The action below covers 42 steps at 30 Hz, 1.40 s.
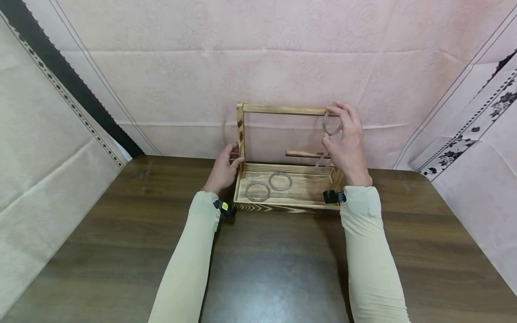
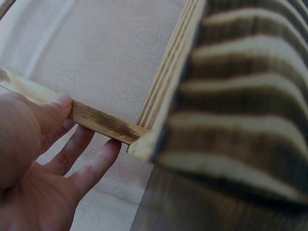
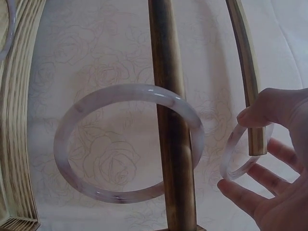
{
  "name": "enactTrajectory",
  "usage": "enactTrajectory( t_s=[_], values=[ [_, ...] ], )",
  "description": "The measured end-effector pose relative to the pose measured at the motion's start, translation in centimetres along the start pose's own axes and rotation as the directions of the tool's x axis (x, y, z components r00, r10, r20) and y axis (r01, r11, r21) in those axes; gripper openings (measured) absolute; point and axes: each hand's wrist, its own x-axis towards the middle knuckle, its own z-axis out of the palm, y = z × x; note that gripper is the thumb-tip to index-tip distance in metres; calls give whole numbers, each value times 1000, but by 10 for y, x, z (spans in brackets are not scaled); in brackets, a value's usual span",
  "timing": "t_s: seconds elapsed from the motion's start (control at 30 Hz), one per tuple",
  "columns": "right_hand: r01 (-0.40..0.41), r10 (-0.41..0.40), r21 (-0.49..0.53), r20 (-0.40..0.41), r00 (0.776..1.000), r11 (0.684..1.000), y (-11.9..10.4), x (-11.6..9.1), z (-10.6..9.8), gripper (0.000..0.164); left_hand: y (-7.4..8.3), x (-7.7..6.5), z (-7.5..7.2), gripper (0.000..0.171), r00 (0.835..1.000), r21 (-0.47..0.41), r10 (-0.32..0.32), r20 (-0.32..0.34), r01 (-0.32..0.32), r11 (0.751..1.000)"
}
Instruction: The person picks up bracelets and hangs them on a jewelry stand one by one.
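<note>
A wooden jewelry stand (image 1: 240,134) has a tray base, an upper bar from its left post and a lower bar from its right side. My left hand (image 1: 221,169) grips the left post, thumb on one face and fingers behind, as the left wrist view shows. With thumb and fingertips, my right hand (image 1: 348,146) holds a pale lilac bangle (image 3: 229,150) around the free end of the upper bar (image 3: 257,139). A second bangle (image 3: 61,144) hangs on the lower bar (image 3: 175,144). Two more bangles, one on the left (image 1: 257,200) and one beside it (image 1: 280,189), lie in the tray.
The stand sits at the far edge of a dark brown wooden table (image 1: 161,251). Close behind it rises a pale rose-patterned cloth (image 1: 181,89). More cloth, with dark floral trim (image 1: 448,154), covers the right side.
</note>
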Motion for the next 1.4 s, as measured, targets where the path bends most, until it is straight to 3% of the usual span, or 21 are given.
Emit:
enactTrajectory(
  t_s=[0.5, 1.4],
  values=[
    [50, -50, -19, 18, 999, 999, -1, 2, 7, 57, -1, 2, 1, 42, 1000, -16, 8, -9, -8, 1000],
    [64, -64, -11, -36, 997, 998, -1, 6, 14, 58, -2, 2, 1, 43, 1000, 3, -5, -3, 5, 1000]
  ],
)
